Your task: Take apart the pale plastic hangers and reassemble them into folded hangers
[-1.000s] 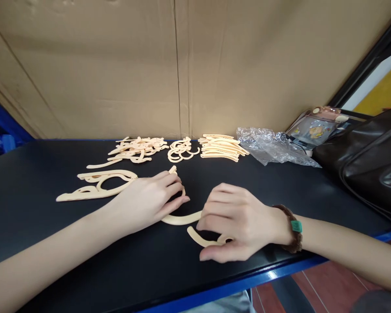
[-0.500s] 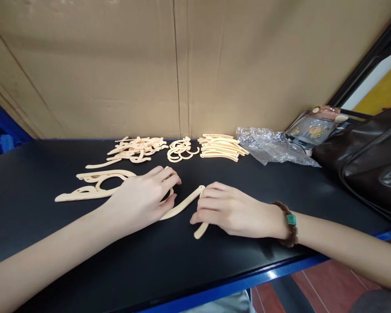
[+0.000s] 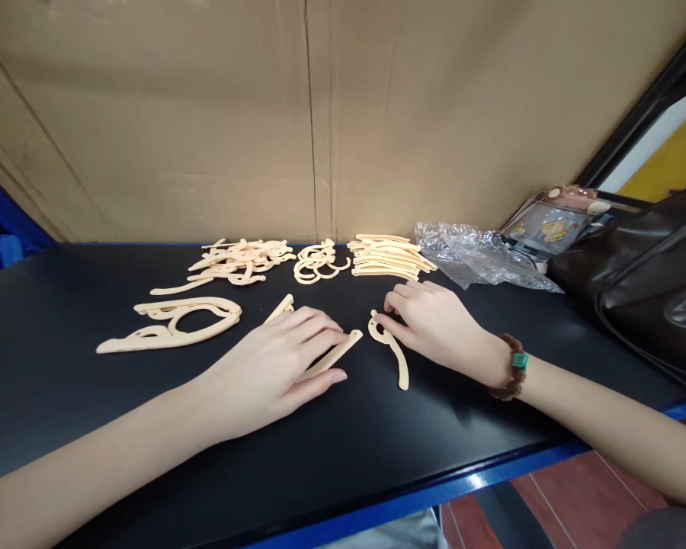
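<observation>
My left hand hovers palm down over a cream curved piece, thumb and fingers apart on either side of it; part of the piece is hidden beneath the hand. Past the knuckles another cream end sticks out. My right hand, with a brown bracelet at the wrist, has its thumb and curled fingers at the top of a short cream piece with a looped end. Left of the hands lies a joined cream assembly with an oval opening.
Along the back of the black table lie a heap of cream hooked parts, several cream rings and a stack of curved strips. Clear plastic bags and a dark leather bag are at the right. Cardboard stands behind.
My left hand has shifted right and its fingers have spread over the curved piece. My right hand has moved right and back, with the short looped piece now showing at its thumb.
</observation>
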A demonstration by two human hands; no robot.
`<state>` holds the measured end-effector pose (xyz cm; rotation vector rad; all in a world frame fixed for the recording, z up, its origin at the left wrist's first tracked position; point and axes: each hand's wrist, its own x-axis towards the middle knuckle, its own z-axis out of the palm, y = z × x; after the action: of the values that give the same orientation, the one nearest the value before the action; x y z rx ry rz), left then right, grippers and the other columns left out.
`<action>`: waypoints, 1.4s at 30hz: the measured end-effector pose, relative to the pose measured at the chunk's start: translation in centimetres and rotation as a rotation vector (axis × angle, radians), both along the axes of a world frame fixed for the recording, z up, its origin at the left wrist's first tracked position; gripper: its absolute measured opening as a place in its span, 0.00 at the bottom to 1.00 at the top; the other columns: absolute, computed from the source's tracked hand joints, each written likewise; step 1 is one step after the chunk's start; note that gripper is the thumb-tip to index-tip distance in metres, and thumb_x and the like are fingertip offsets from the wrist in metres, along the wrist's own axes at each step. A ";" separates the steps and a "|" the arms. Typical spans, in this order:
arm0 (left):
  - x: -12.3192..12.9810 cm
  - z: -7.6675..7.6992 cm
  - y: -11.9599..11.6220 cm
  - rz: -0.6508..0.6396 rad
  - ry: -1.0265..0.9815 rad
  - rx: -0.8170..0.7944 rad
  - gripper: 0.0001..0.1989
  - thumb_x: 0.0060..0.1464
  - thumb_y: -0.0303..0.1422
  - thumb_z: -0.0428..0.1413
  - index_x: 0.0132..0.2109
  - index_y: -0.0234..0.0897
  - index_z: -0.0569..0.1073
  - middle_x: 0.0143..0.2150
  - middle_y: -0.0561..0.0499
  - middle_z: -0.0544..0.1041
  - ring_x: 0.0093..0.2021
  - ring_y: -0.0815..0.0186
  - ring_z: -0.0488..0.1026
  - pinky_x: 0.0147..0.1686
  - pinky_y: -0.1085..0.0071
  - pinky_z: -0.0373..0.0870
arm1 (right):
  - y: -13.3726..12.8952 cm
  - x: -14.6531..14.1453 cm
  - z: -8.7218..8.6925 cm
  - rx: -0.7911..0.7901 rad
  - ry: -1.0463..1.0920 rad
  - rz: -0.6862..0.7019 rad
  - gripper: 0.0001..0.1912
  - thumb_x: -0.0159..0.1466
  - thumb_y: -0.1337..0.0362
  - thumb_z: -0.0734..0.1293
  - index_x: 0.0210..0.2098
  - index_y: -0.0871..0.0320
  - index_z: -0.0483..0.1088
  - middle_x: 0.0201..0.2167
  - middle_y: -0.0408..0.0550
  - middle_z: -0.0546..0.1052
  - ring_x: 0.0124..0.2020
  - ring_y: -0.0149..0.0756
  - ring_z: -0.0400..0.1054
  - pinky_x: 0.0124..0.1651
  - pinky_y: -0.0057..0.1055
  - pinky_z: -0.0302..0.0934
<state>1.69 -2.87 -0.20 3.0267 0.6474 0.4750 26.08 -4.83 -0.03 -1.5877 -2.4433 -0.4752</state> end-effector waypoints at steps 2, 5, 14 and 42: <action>0.2 -0.1 -0.2 -0.015 0.011 -0.009 0.15 0.65 0.40 0.47 0.51 0.39 0.72 0.48 0.47 0.76 0.48 0.61 0.71 0.48 0.63 0.67 | -0.1 0.0 -0.1 0.012 -0.009 -0.009 0.21 0.68 0.51 0.60 0.28 0.61 0.71 0.28 0.51 0.75 0.31 0.40 0.68 0.36 0.36 0.56; 0.4 -0.3 -0.4 -0.006 0.027 -0.011 0.14 0.65 0.40 0.48 0.46 0.38 0.73 0.42 0.49 0.76 0.42 0.62 0.71 0.42 0.65 0.66 | -0.2 0.0 -0.1 -0.001 0.027 0.035 0.26 0.65 0.44 0.61 0.30 0.61 0.72 0.29 0.51 0.74 0.33 0.41 0.69 0.37 0.36 0.56; 0.8 -0.7 -0.9 0.191 0.001 -0.217 0.10 0.60 0.42 0.52 0.42 0.42 0.70 0.34 0.56 0.72 0.31 0.68 0.70 0.28 0.72 0.62 | -0.2 0.1 -0.1 -0.101 -0.023 0.298 0.11 0.69 0.67 0.59 0.38 0.60 0.73 0.37 0.50 0.73 0.37 0.38 0.65 0.44 0.36 0.56; 0.7 -0.8 0.2 0.200 -0.087 -0.400 0.14 0.65 0.42 0.44 0.33 0.41 0.55 0.21 0.61 0.59 0.21 0.70 0.60 0.23 0.75 0.52 | 0.0 -1.3 -1.0 -0.169 0.400 0.410 0.04 0.66 0.68 0.61 0.33 0.58 0.64 0.30 0.43 0.71 0.34 0.33 0.63 0.49 0.34 0.56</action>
<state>2.43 -2.72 -1.02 2.5670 0.9186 0.4179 24.74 -4.88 -1.01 -1.0525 -2.4362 0.1089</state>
